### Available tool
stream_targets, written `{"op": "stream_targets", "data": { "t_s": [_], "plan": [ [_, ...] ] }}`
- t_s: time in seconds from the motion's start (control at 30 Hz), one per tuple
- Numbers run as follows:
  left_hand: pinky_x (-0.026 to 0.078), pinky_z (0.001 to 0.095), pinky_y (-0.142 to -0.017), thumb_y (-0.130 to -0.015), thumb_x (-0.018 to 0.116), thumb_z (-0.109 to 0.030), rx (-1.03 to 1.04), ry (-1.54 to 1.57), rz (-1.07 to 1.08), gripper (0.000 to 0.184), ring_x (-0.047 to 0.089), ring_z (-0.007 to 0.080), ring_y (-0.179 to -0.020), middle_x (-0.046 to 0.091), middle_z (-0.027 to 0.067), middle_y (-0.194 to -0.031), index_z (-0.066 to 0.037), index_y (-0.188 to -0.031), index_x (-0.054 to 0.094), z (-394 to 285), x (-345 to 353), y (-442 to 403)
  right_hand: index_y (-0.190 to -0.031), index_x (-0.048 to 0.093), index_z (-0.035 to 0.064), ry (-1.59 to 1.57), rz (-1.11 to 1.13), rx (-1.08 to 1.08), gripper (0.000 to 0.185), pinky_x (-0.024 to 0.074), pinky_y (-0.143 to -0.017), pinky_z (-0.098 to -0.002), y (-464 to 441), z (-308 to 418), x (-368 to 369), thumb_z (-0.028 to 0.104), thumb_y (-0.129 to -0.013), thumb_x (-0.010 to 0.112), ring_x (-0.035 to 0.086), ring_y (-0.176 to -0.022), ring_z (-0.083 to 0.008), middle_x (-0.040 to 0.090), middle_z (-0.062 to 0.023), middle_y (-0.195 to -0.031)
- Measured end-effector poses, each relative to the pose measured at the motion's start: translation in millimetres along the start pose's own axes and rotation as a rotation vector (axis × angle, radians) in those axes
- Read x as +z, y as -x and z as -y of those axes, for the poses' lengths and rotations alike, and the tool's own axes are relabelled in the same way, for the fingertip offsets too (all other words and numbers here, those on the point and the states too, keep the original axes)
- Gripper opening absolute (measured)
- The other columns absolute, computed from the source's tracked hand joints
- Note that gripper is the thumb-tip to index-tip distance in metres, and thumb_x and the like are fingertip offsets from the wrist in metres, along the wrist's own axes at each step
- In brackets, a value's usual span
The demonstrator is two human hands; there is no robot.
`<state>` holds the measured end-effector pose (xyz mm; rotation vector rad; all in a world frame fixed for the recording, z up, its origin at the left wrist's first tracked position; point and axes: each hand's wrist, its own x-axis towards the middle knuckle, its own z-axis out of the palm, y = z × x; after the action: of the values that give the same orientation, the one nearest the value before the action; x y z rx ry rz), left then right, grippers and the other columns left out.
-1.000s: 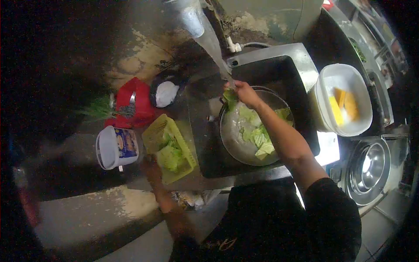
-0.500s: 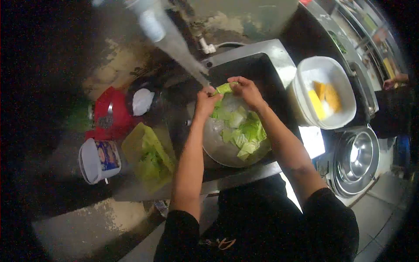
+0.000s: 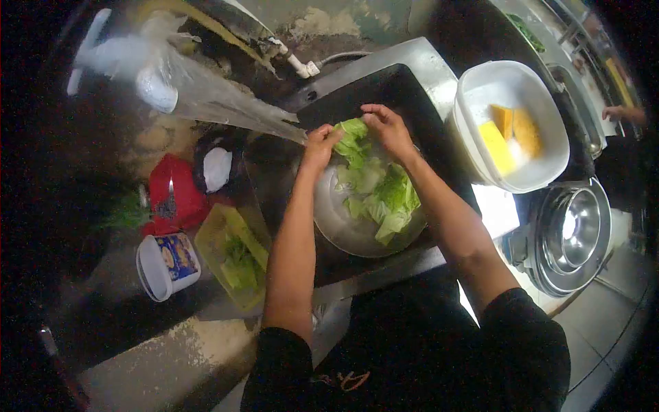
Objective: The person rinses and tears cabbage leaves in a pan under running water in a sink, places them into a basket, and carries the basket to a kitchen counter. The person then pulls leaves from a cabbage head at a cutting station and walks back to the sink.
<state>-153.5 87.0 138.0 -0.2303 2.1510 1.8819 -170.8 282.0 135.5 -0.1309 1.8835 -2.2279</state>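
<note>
My left hand (image 3: 321, 147) pinches a green lettuce leaf (image 3: 352, 143) over the sink. Just right of the leaf, my right hand (image 3: 391, 134) has its thumb and index finger apart, close to the leaf's edge. Below both hands a round metal bowl (image 3: 332, 221) stands in the dark sink (image 3: 384, 86). More lettuce leaves (image 3: 392, 199) lie in it, apparently in water. A long translucent plastic sleeve (image 3: 226, 103) slants down from the upper left and ends near my left hand.
To the left are a yellow-green basket (image 3: 257, 244) with greens, a white tub (image 3: 152, 268) and a red container (image 3: 182, 199). A white basin (image 3: 473, 103) with yellow sponges stands right. Stacked metal bowls (image 3: 583, 230) sit lower right. Another person's hand (image 3: 623, 115) shows far right.
My right hand has let go of the leaf and moved slightly apart from it. The leaf now hangs from my left hand. The camera view has shifted a little.
</note>
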Motion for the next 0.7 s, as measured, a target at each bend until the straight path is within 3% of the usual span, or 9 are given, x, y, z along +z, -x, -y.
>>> {"op": "stream_targets", "data": {
  "t_s": [0.03, 0.13, 0.23, 0.33, 0.43, 0.53, 0.63, 0.7],
  "plan": [
    [0.049, 0.0288, -0.064, -0.084, 0.057, -0.014, 0.051, -0.075, 0.018, 0.014, 0.059, 0.0145, -0.071, 0.061, 0.0038, -0.086, -0.004, -0.094, 0.057, 2, -4, -2, -0.112, 0.055, 0.0052, -0.025, 0.048, 0.020, 0.036, 0.0436, -0.079, -0.0259, 2, 9, 4, 0.018, -0.080, 0.063, 0.055, -0.087, -0.0125, 0.061, -0.0036, -0.095],
    [0.049, 0.0303, -0.071, -0.084, 0.057, -0.015, -0.096, 0.309, 0.028, 0.018, 0.060, 0.0164, -0.076, 0.061, 0.0037, -0.088, -0.004, -0.098, 0.054, -13, 5, 13, -0.114, 0.055, 0.0052, -0.058, 0.183, 0.052, 0.041, 0.0440, -0.081, -0.0265, 3, -2, 16, 0.019, -0.077, 0.066, 0.057, -0.089, -0.0141, 0.062, -0.0048, -0.099],
    [0.046, 0.0255, -0.062, -0.081, 0.061, -0.015, -0.018, 0.427, 0.041, 0.012, 0.057, 0.0108, -0.068, 0.059, 0.0010, -0.083, -0.006, -0.087, 0.056, -12, 9, 14, -0.111, 0.056, 0.0040, -0.011, 0.273, 0.115, 0.037, 0.0439, -0.080, -0.0261, -10, -9, 13, 0.013, -0.076, 0.065, 0.056, -0.089, -0.0141, 0.061, -0.0063, -0.100],
    [0.048, 0.0297, -0.072, -0.080, 0.062, -0.016, -0.200, 0.240, 0.120, 0.022, 0.059, 0.0154, -0.076, 0.062, 0.0037, -0.088, -0.005, -0.098, 0.056, -10, -3, 23, -0.101, 0.059, 0.0029, -0.121, 0.247, 0.271, 0.025, 0.0455, -0.076, -0.0259, -14, 2, 12, 0.004, -0.077, 0.062, 0.056, -0.086, -0.0128, 0.059, -0.0065, -0.096],
    [0.047, 0.0286, -0.071, -0.078, 0.065, -0.016, -0.176, -0.093, 0.203, 0.019, 0.059, 0.0146, -0.077, 0.062, 0.0045, -0.087, -0.005, -0.091, 0.058, -5, -11, 24, -0.103, 0.058, 0.0032, -0.029, 0.206, 0.162, 0.026, 0.0470, -0.073, -0.0262, -13, 1, 13, 0.003, -0.077, 0.061, 0.057, -0.085, -0.0129, 0.059, -0.0063, -0.094],
    [0.045, 0.0271, -0.070, -0.076, 0.067, -0.016, -0.202, -0.067, 0.289, 0.017, 0.057, 0.0123, -0.077, 0.062, 0.0034, -0.085, -0.005, -0.085, 0.059, -9, -11, 28, -0.105, 0.057, 0.0041, -0.180, 0.203, 0.173, 0.029, 0.0470, -0.072, -0.0265, -18, -14, 10, 0.003, -0.077, 0.061, 0.056, -0.082, -0.0132, 0.059, -0.0051, -0.091],
    [0.045, 0.0264, -0.069, -0.074, 0.067, -0.015, -0.102, -0.131, 0.212, 0.018, 0.056, 0.0110, -0.076, 0.062, 0.0023, -0.085, -0.004, -0.087, 0.059, -3, -12, 23, -0.109, 0.055, 0.0053, -0.370, 0.209, 0.250, 0.034, 0.0462, -0.067, -0.0245, -13, -16, 8, 0.007, -0.076, 0.063, 0.055, -0.078, -0.0117, 0.058, -0.0037, -0.090],
    [0.044, 0.0263, -0.069, -0.074, 0.068, -0.015, -0.090, -0.058, 0.222, 0.020, 0.056, 0.0112, -0.077, 0.062, 0.0021, -0.085, -0.004, -0.088, 0.059, -3, -12, 20, -0.107, 0.057, 0.0053, -0.166, 0.375, 0.365, 0.033, 0.0448, -0.063, -0.0235, -6, -5, 3, 0.010, -0.076, 0.065, 0.054, -0.074, -0.0101, 0.059, -0.0026, -0.088]
  ]
}}
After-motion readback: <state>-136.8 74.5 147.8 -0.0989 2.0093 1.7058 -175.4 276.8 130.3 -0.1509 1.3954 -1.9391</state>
